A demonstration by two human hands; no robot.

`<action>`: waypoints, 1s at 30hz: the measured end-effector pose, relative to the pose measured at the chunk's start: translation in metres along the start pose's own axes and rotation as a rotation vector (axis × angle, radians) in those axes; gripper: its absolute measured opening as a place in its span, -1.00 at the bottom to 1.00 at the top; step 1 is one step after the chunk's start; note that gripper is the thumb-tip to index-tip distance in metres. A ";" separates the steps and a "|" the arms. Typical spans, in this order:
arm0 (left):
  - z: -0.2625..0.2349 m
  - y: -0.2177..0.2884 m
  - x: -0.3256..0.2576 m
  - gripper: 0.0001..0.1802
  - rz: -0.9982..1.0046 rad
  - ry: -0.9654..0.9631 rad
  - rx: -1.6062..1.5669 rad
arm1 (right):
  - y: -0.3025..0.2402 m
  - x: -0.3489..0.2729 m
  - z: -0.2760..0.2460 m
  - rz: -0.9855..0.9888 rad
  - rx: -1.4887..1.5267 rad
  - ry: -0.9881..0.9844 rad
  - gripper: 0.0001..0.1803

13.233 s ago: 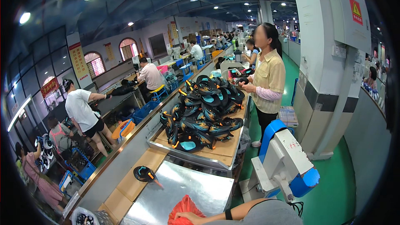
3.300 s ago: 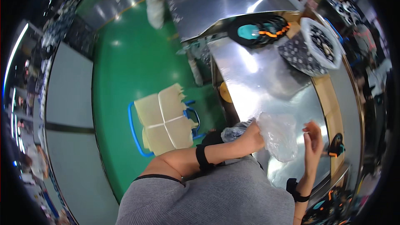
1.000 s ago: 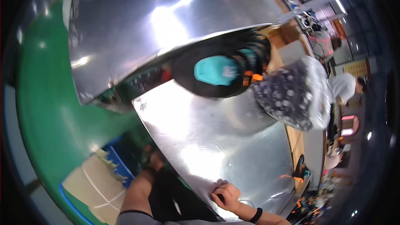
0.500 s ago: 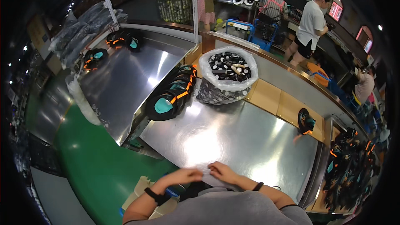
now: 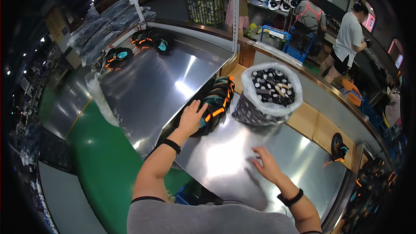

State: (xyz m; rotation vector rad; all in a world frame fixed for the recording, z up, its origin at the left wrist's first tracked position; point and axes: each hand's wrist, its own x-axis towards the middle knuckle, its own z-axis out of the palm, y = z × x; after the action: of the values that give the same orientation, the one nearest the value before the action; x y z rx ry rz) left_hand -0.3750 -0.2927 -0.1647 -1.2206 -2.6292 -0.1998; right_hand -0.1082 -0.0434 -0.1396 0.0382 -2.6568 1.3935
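Room: factory floor, green floor [image 5: 93,147], people working at benches behind.
Surface: steel table [image 5: 225,156].
Left hand [image 5: 190,118]: fingers spread, flat on the black, teal and orange shoes [image 5: 214,104] stacked at the table's far edge.
Right hand [image 5: 266,164]: open, holding nothing, on bare steel.
Bag [image 5: 268,93]: just right of the shoes.

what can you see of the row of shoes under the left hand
The row of shoes is a short line of dark sandal-like shoes with teal insoles and orange straps, packed side by side. It lies at the far left edge of the shiny metal table, beside the lined basket of small dark parts. The left hand rests flat on the nearest shoe, fingers spread. How many shoes there are cannot be told.
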 end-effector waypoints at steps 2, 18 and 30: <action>0.024 -0.029 0.019 -0.29 0.073 0.018 -0.019 | -0.007 0.089 0.024 -0.086 0.030 0.093 -0.54; 0.046 -0.037 0.087 -0.78 0.046 -0.012 -0.420 | 0.115 0.341 0.071 0.383 -0.091 0.320 -0.46; -0.026 -0.172 0.164 -0.61 -0.005 0.223 -0.476 | -0.014 0.491 0.058 0.169 0.011 0.529 -0.38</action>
State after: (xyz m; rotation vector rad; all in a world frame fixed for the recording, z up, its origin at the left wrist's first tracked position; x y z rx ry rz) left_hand -0.6047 -0.2883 -0.0997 -1.2332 -2.4613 -0.9489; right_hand -0.5991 -0.0781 -0.0943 -0.4931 -2.2475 1.2449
